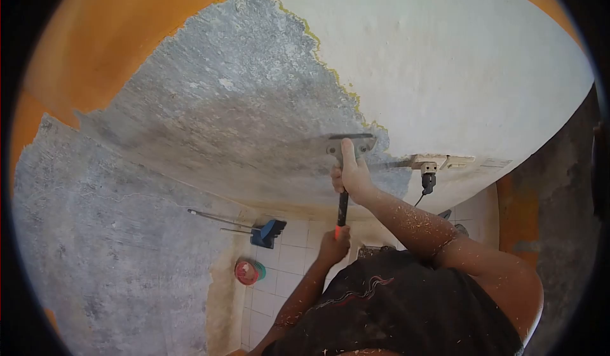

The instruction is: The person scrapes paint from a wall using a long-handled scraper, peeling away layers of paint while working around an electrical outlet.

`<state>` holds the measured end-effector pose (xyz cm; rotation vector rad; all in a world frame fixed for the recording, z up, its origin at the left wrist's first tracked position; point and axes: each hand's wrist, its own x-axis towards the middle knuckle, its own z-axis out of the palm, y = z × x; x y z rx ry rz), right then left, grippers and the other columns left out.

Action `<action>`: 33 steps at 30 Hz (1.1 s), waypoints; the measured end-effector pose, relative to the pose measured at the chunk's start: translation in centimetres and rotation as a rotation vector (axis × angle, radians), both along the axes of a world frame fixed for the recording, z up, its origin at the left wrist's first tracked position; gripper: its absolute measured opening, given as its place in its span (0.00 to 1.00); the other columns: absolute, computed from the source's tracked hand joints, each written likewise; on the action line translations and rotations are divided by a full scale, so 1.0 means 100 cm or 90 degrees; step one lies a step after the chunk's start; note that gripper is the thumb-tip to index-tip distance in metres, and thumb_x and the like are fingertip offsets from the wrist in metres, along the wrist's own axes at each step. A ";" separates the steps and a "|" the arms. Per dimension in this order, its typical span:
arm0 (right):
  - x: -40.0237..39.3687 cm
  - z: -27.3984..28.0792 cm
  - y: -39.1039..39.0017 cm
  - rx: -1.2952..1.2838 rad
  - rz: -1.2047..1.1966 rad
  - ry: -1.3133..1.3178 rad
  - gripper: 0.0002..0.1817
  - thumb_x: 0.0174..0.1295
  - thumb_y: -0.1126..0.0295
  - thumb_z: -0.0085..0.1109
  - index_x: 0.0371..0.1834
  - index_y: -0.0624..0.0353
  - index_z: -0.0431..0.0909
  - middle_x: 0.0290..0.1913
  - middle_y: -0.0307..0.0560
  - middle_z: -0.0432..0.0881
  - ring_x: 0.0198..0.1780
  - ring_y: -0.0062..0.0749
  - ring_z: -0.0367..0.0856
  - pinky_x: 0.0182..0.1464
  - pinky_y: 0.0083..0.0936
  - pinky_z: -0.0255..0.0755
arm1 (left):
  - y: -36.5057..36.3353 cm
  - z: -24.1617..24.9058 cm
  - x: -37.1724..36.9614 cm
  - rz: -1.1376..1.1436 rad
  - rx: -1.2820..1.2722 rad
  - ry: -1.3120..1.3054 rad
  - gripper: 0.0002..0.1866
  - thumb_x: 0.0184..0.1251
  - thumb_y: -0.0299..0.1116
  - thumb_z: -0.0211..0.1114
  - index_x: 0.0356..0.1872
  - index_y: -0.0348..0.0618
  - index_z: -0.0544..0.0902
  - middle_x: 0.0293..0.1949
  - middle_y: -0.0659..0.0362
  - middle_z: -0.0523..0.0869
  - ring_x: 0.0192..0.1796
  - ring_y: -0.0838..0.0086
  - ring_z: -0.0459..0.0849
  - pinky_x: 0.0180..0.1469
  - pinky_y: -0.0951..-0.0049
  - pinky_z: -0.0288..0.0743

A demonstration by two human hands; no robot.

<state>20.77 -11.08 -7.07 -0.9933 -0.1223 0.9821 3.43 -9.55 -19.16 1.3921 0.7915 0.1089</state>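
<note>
A scraper (343, 208) with a wide metal head and a black shaft is held against the wall. My right hand (354, 177) grips it just below the head, thumb laid up along it. Lower down, my left hand (335, 244) is wrapped round the orange-red part of the handle. The blade edge meets the bare grey wall patch (254, 83), near the ragged yellowish border of the white paint (445, 57). Pale flakes are stuck to my right forearm.
Right of the scraper, a wall socket (430, 165) holds a black plug (429, 182) with a hanging cable. On the tiled floor (289, 264) at lower left are a blue dustpan (264, 235) and a red bucket (246, 271). Orange paint (127, 32) borders the upper left.
</note>
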 end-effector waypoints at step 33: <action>-0.003 0.028 -0.001 -0.001 0.041 0.031 0.32 0.57 0.32 0.42 0.17 0.51 0.60 0.11 0.34 0.56 0.11 0.22 0.54 0.16 0.23 0.53 | -0.003 0.026 -0.002 0.046 0.010 0.018 0.19 0.68 0.46 0.53 0.19 0.48 0.70 0.12 0.70 0.66 0.12 0.84 0.67 0.14 0.80 0.60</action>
